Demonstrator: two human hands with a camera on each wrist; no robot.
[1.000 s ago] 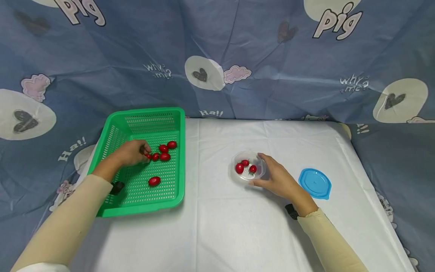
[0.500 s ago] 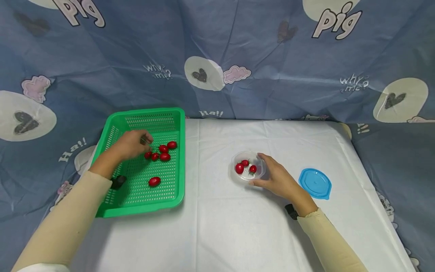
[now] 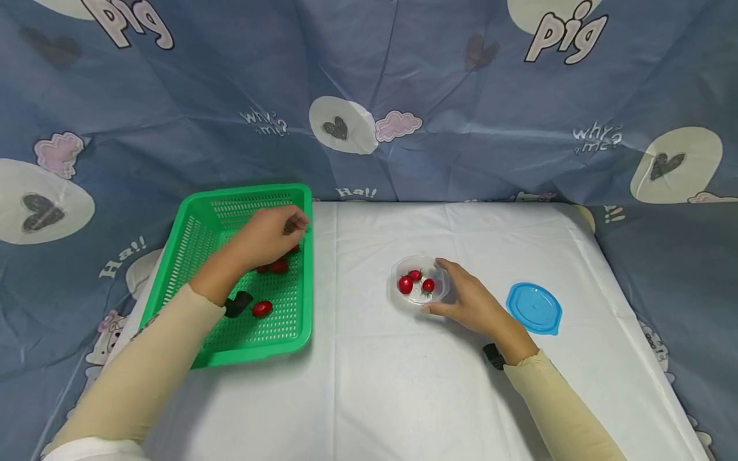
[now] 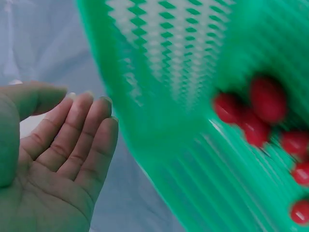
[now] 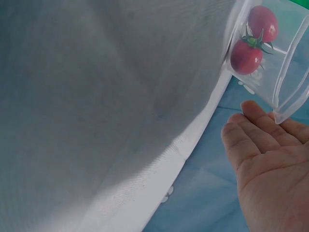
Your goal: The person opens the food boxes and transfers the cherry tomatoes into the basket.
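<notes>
In the head view my left hand (image 3: 268,237) is over the far right part of a green plastic basket (image 3: 308,288). The left wrist view shows its fingers together, thumb tip near the fingertips, with no object visible in the palm. Several cherry tomatoes (image 4: 254,128) lie grouped in the basket, partly hidden by the hand in the head view. A separate cherry tomato (image 3: 262,309) sits nearer the front. My right hand (image 3: 464,298) holds a small clear plastic container (image 3: 419,260) between thumb and fingers. Three cherry tomatoes (image 3: 405,285) are inside it.
A blue lid (image 3: 534,308) lies on the white-covered table (image 3: 369,384), right of the right hand. The basket stands on the table's left side. Behind the table hangs a printed blue cloth (image 3: 461,160).
My left hand has lifted from beside the tomatoes and moved right, toward the basket's right rim. The right hand and the container stay in place.
</notes>
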